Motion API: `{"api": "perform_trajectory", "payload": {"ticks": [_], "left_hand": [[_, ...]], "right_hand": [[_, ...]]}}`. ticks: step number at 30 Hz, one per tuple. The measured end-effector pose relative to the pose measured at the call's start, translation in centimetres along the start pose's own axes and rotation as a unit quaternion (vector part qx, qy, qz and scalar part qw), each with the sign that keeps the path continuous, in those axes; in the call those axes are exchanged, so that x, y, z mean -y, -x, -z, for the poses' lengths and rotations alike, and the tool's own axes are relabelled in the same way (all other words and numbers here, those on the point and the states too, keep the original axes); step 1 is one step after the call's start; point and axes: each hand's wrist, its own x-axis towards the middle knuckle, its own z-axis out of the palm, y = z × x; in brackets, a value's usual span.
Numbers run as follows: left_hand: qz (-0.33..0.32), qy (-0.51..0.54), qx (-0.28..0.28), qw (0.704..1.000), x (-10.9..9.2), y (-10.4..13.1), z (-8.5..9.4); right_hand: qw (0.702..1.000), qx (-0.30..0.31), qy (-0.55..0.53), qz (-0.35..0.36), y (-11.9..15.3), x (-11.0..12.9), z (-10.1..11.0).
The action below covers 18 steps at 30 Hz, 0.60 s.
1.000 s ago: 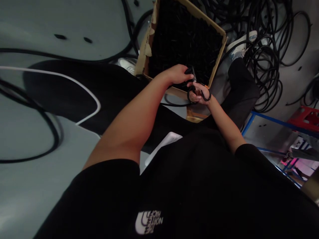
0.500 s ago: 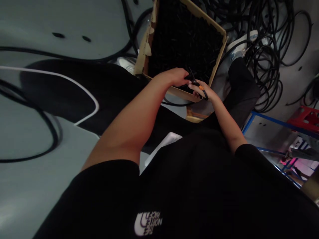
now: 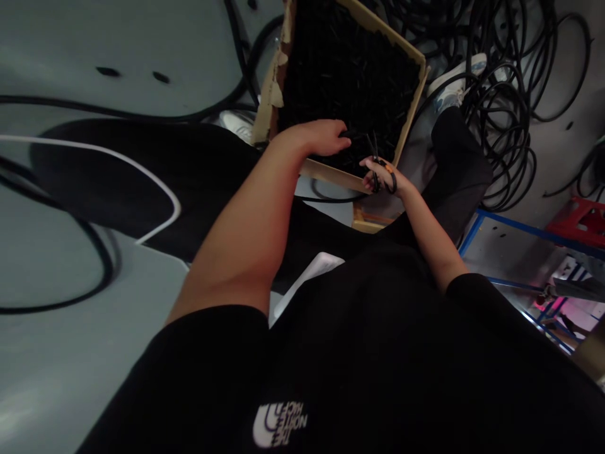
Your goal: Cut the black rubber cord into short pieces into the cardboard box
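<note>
My left hand [image 3: 326,137] is over the near left part of a cardboard box [image 3: 326,173] full of small black pieces [image 3: 350,75]. A short black piece [image 3: 348,134] shows between its thumb and fingers, dark against the pile. Over the box's near edge, my right hand [image 3: 380,174] grips a pair of scissors [image 3: 375,151] with black handles and an orange part. The blades point away from me over the pile, slightly parted. A gap separates the two hands.
Black cable [image 3: 510,126] lies in loose coils at the right, beside a shoe [image 3: 456,79]. A white cord [image 3: 137,167] crosses my left leg. A blue frame [image 3: 520,227] and a red stool [image 3: 579,221] stand at the right. Black scraps [image 3: 108,72] dot the floor.
My left hand has moved left, away from the scissors. My right hand has turned so that the scissors stand more upright, with the blades now parted.
</note>
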Motion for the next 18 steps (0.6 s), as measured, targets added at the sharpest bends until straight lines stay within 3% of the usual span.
{"api": "perform_trajectory", "payload": {"ticks": [5, 11, 18], "left_hand": [[-0.009, -0.006, -0.037, 0.999, -0.8, 0.7, 0.2], [-0.029, -0.036, 0.002, 0.999, -2.0, 0.5, -0.6], [0.006, -0.051, 0.015, 0.999, -1.5, 0.3, -1.1]], "right_hand": [[0.997, 0.052, -0.051, 0.011, -0.1, -0.2, -0.7], [0.99, 0.041, 0.052, 0.125, -1.6, -1.2, -0.2], [0.967, 0.05, 0.185, 0.165, -0.9, 0.0, 1.6]]}}
